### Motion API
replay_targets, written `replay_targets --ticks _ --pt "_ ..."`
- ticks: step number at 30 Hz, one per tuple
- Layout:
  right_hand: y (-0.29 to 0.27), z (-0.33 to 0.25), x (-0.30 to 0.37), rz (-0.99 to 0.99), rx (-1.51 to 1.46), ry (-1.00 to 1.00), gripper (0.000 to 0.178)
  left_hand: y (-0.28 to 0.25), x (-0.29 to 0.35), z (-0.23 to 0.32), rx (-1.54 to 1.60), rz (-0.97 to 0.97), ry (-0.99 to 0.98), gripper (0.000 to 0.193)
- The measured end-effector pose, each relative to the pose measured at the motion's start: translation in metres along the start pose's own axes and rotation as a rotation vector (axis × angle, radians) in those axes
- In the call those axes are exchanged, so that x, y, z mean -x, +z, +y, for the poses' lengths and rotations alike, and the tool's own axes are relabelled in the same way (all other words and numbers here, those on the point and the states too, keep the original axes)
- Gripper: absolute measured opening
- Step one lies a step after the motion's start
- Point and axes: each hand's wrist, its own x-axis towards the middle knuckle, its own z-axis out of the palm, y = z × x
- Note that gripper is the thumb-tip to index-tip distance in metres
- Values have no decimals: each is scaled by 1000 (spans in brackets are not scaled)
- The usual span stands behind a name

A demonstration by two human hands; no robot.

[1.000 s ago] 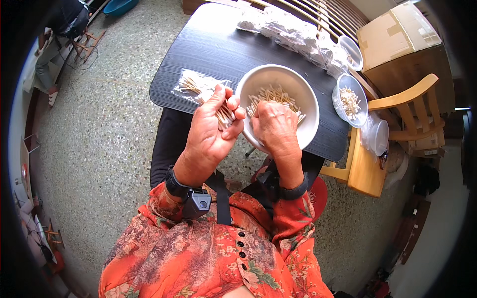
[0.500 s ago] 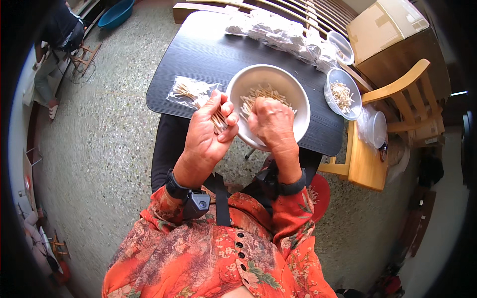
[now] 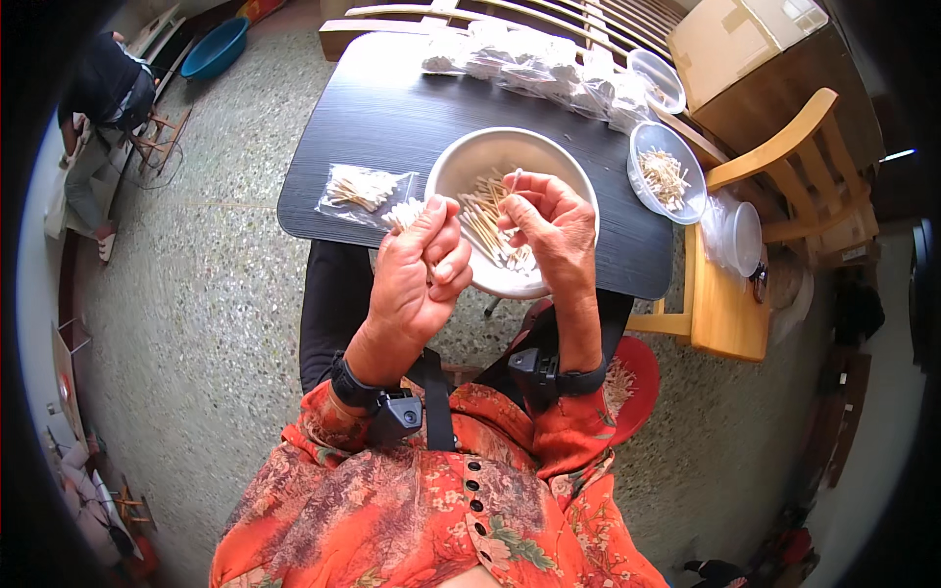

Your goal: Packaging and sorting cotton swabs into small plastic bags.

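Note:
My left hand (image 3: 417,274) is closed around a bundle of cotton swabs (image 3: 403,214), their white tips sticking out past the thumb. Over the right side of a large white bowl (image 3: 508,147), my right hand (image 3: 557,235) pinches a cotton swab (image 3: 517,179) between thumb and fingertips; whether it holds more than one is hidden. Loose cotton swabs (image 3: 482,218) with wooden sticks lie in a heap in the bowl. Just beyond my left hand, a clear plastic bag (image 3: 338,203) with swabs in it lies flat on the dark table (image 3: 372,108).
Filled plastic bags (image 3: 534,69) line the table's far edge. At the right are a clear tub (image 3: 642,181) of swabs, a wooden chair (image 3: 725,318) and cardboard boxes (image 3: 730,49). A red basin (image 3: 642,392) sits low by my right side. Another person (image 3: 108,83) sits far left.
My right hand has risen out of the swab heap and now pinches a swab above it. My left hand has turned slightly, still gripping its bundle. The whole view has shifted a little.

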Motion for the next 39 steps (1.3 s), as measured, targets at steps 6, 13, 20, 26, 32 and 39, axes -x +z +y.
replay_targets --ticks 6,13,20,26,32,39 --pt "1 -3 6 54 -378 35 12 9 5 -6 -185 45 49 20" --pt "8 -1 16 93 -647 35 11 19 10 -14 -245 14 -29 21" --pt "13 -2 25 130 -849 99 13 21 13 -21 -244 17 46 19" --pt "22 0 30 143 -774 76 11 20 10 -24 -223 22 85 21" --pt "30 -3 36 188 -659 -9 13 13 7 -22 -139 59 3 17" --pt "37 -3 43 204 -457 -123 10 19 7 -16 -78 65 -57 19"
